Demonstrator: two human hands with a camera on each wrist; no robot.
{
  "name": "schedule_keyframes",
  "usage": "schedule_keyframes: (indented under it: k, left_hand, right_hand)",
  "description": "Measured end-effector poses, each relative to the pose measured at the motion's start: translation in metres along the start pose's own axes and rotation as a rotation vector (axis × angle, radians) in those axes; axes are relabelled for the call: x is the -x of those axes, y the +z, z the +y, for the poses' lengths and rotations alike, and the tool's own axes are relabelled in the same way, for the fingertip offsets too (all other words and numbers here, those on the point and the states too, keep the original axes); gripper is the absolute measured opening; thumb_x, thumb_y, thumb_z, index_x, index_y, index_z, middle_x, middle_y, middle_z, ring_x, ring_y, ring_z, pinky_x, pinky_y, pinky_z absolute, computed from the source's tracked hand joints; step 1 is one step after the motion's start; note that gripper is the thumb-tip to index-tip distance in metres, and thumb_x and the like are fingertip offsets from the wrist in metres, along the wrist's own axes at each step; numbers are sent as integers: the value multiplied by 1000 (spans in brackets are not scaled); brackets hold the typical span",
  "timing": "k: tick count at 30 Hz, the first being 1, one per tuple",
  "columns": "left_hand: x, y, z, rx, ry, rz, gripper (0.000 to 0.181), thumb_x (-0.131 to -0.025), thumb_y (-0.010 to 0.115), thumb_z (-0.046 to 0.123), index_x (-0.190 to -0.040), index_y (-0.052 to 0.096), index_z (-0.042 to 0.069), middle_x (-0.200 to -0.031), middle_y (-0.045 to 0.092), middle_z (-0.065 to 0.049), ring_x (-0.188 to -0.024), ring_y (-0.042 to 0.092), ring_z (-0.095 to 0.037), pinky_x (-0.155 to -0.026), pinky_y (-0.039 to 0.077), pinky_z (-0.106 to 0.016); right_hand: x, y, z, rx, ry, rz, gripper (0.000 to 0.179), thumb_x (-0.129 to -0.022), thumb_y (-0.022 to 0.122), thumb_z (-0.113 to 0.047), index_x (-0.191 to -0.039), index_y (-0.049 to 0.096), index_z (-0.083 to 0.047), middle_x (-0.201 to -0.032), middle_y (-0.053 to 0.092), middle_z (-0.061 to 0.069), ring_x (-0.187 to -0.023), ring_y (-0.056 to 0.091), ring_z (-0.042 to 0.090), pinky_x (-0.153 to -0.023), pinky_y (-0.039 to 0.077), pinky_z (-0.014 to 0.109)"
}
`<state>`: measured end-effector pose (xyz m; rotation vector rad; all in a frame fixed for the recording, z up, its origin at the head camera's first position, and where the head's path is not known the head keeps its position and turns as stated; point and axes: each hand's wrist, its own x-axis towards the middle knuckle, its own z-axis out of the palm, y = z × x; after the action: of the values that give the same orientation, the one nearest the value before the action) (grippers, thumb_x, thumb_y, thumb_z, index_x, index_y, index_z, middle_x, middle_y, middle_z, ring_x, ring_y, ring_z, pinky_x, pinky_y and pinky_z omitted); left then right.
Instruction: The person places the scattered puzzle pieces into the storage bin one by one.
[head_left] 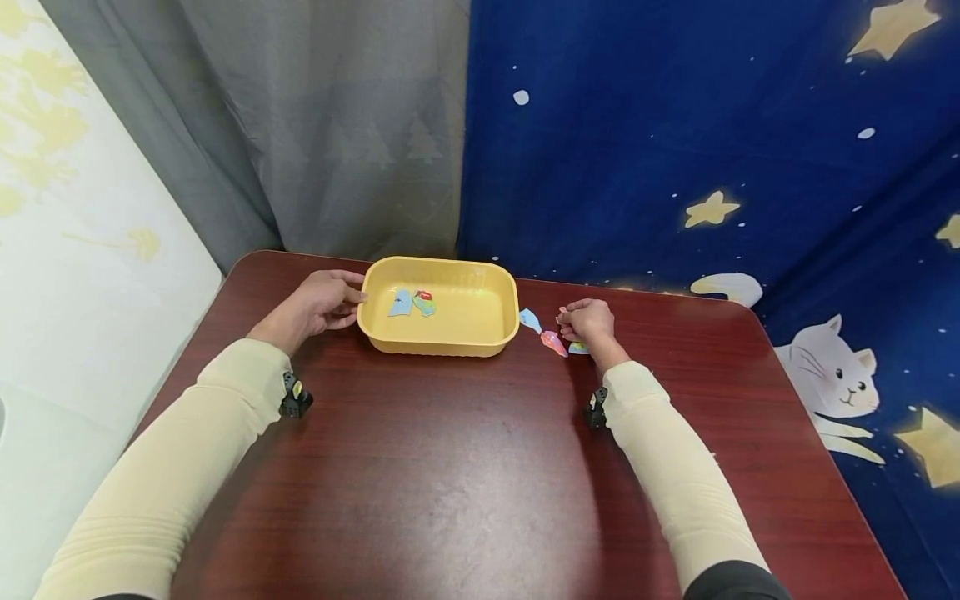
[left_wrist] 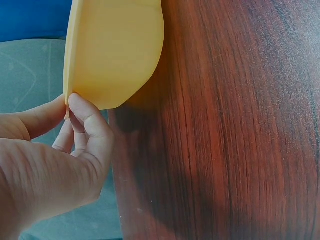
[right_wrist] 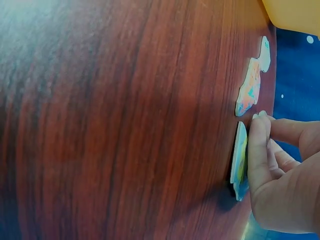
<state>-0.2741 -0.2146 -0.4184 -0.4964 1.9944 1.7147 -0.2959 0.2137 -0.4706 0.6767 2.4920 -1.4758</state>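
At its left end, the yellow plastic basin [head_left: 480, 337] is pinched at the rim between the thumb and fingers of my left hand [head_left: 324, 302]. Two flat coloured puzzle pieces lie inside: a light blue piece [head_left: 401, 302] and a red-and-green piece [head_left: 424, 303]. Right of the basin, my right hand [head_left: 589, 322] pinches a small pink puzzle piece [head_left: 562, 311], mostly hidden by the fingers. Close to that hand on the table lie a pink-red piece [head_left: 554, 342], a blue-white piece [head_left: 530, 320] and a yellow-and-blue piece [right_wrist: 240, 162].
The dark red wooden table [head_left: 450, 467] has rounded far corners. Behind it hang a grey curtain [head_left: 360, 125] and a blue curtain [head_left: 637, 125] with stars and a cat. A white panel [head_left: 90, 250] stands along the left side.
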Motion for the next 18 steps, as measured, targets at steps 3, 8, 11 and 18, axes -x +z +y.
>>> schedule_keyframes:
  k: [3,8,11,18]
  left_hand:
    - [0,0,0,1,-1,-2,48,-97,57,10,-143,43,11,-86,57,-4,-70,58,-14,-65,55,-25]
    - [0,0,0,-4,-1,-6,47,-97,57,10,-143,43,11,-85,58,-4,-69,58,-13,-65,55,-25]
    - [1,1,1,-10,3,-6,47,-97,57,11,-143,43,11,-87,58,-4,-70,58,-13,-66,55,-25]
    - [3,1,1,-13,0,-4,48,-97,57,11,-144,43,11,-87,57,-4,-72,59,-14,-68,56,-26]
  right_hand:
    - [1,1,-1,26,6,7,26,-88,70,-8,-112,66,2,-89,73,14,-55,66,10,-56,57,26]
    - [4,2,-4,96,10,7,26,-84,75,-9,-105,67,2,-71,69,8,-50,63,10,-53,55,24]
    - [6,3,-7,162,8,7,24,-81,78,-10,-99,68,2,-64,66,6,-48,63,11,-51,54,24]
    - [7,6,-10,230,13,43,22,-81,80,-14,-94,72,2,-60,63,6,-45,61,11,-50,54,23]
